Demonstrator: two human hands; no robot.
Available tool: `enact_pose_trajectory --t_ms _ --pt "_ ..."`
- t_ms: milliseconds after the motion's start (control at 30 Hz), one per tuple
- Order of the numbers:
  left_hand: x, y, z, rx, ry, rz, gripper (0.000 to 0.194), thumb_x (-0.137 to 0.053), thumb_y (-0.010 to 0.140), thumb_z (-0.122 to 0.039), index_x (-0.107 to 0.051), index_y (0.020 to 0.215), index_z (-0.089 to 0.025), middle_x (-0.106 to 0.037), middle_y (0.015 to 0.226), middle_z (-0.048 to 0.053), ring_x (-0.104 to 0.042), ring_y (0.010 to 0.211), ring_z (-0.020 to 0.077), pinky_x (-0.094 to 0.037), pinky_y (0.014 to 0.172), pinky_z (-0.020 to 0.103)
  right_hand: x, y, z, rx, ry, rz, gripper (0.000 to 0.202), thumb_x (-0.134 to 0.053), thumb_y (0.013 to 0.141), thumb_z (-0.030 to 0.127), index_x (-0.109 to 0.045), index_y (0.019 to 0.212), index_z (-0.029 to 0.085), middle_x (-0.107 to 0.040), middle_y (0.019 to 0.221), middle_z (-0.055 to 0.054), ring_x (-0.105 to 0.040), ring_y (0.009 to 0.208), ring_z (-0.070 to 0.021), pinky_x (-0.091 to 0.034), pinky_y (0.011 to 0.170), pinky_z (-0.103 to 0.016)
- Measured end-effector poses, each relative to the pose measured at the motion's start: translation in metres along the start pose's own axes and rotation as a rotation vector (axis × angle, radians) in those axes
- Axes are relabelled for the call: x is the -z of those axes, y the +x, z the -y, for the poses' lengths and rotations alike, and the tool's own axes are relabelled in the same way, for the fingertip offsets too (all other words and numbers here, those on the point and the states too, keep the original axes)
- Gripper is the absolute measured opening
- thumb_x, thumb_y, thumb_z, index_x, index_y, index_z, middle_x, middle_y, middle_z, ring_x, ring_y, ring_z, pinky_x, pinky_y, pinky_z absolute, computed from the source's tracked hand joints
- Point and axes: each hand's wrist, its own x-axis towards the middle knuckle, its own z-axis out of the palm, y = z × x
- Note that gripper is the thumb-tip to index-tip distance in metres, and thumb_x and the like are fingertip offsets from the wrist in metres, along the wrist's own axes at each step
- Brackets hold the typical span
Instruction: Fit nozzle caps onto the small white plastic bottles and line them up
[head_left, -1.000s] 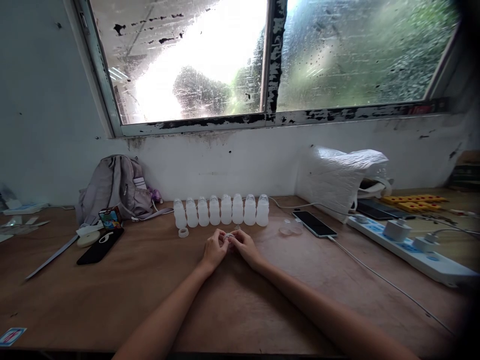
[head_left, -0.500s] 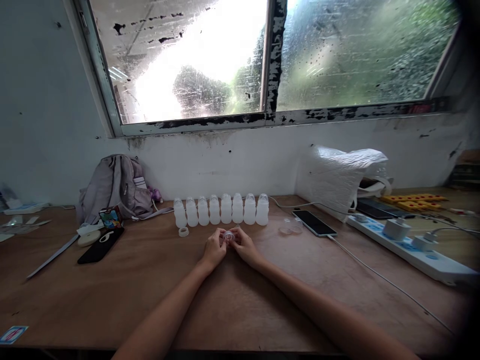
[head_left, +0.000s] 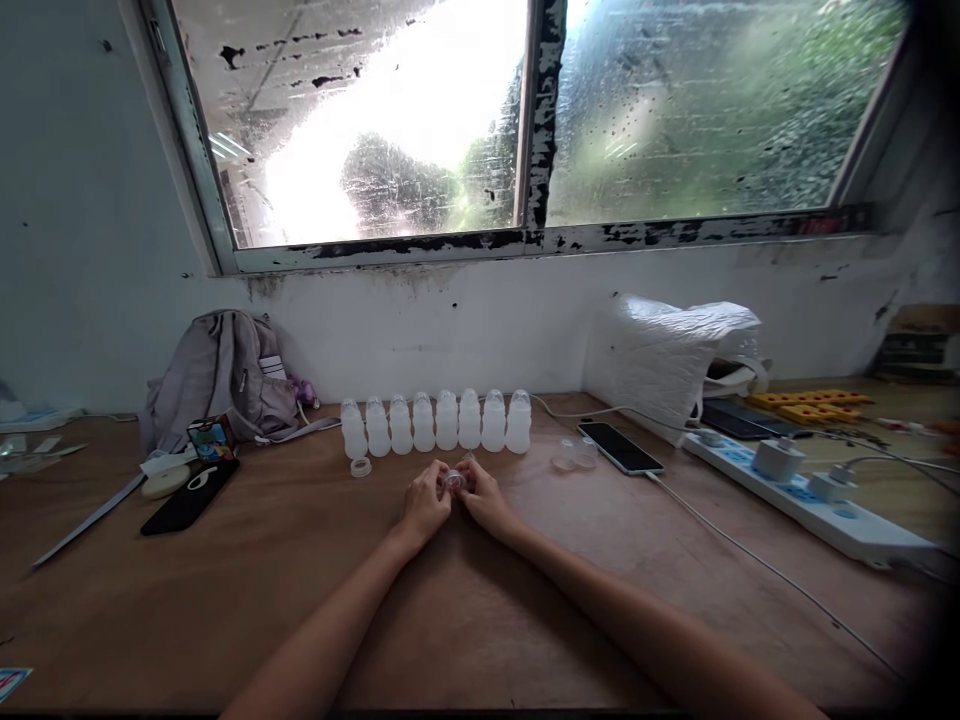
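My left hand (head_left: 429, 503) and my right hand (head_left: 484, 498) meet over the middle of the table, fingers closed on a small clear round bottle part (head_left: 454, 481). Its exact kind is hard to make out between the fingertips. Just beyond the hands, several frosted white baby bottles (head_left: 447, 422) with clear domed caps stand upright in a row. A whitish screw ring (head_left: 361, 467) lies in front of the leftmost bottle. To the right of my hands, several thin clear discs (head_left: 574, 456) rest on the tabletop.
A phone (head_left: 619, 447) on a charging cable lies to the right, beside a white power strip (head_left: 810, 500) with plugs. Behind it stands a silvery padded bag (head_left: 660, 360). At left are a grey backpack (head_left: 217, 380) and a black phone-like slab (head_left: 190, 498).
The view has shifted slightly. Both hands stay together around the clear part, which sits at a slightly different angle between the fingers. The bottles stand as before.
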Motion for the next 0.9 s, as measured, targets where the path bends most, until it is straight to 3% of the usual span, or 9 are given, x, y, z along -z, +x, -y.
enact_pose_trajectory --t_ms 300,400,633,767,900 --pt "0.001 -0.001 -0.004 0.035 0.004 -0.018 0.02 -0.048 0.067 -0.014 -0.049 0.085 -0.022 -0.057 0.077 -0.001 -0.054 0.068 0.0128 -0.039 0.062 0.022 0.001 -0.001 0.005 0.008 -0.014 -0.023 0.016 -0.046 0.064 0.014 -0.049 0.08 0.018 -0.056 0.069 0.001 -0.052 0.063 -0.012 -0.041 0.06 -0.023" --pt "0.001 0.001 -0.002 0.071 -0.105 -0.041 0.017 -0.049 0.068 -0.015 -0.049 0.085 -0.021 -0.058 0.078 0.0 -0.055 0.069 0.0122 -0.04 0.064 0.023 0.002 -0.001 0.008 -0.012 0.053 0.003 0.015 -0.049 0.067 0.02 -0.048 0.083 0.018 -0.057 0.072 0.0 -0.053 0.064 -0.0121 -0.043 0.058 -0.023" --pt "0.007 0.006 0.004 0.187 -0.366 -0.005 0.013 -0.046 0.073 -0.022 -0.052 0.084 -0.017 -0.061 0.077 0.003 -0.057 0.071 0.0127 -0.043 0.063 0.022 0.004 -0.001 0.012 -0.061 0.109 0.074 0.024 -0.046 0.074 0.032 -0.052 0.091 0.017 -0.055 0.062 0.002 -0.047 0.044 -0.008 -0.04 0.042 -0.019" --pt "0.009 0.006 0.002 0.177 -0.291 0.005 0.013 -0.046 0.074 -0.027 -0.053 0.08 -0.017 -0.06 0.071 0.002 -0.056 0.065 0.0123 -0.042 0.059 0.021 0.003 0.0 0.01 -0.053 0.039 0.056 0.023 -0.041 0.075 0.027 -0.056 0.089 0.016 -0.055 0.058 0.002 -0.047 0.044 -0.0086 -0.04 0.045 -0.02" --pt "0.005 0.004 0.0 0.173 -0.162 -0.012 0.005 -0.048 0.069 -0.021 -0.049 0.072 -0.017 -0.054 0.06 -0.003 -0.052 0.056 0.01 -0.038 0.055 0.02 0.004 -0.001 0.012 -0.009 -0.047 0.076 0.026 -0.037 0.072 0.018 -0.061 0.083 0.016 -0.058 0.059 0.0 -0.05 0.05 -0.0104 -0.04 0.05 -0.021"
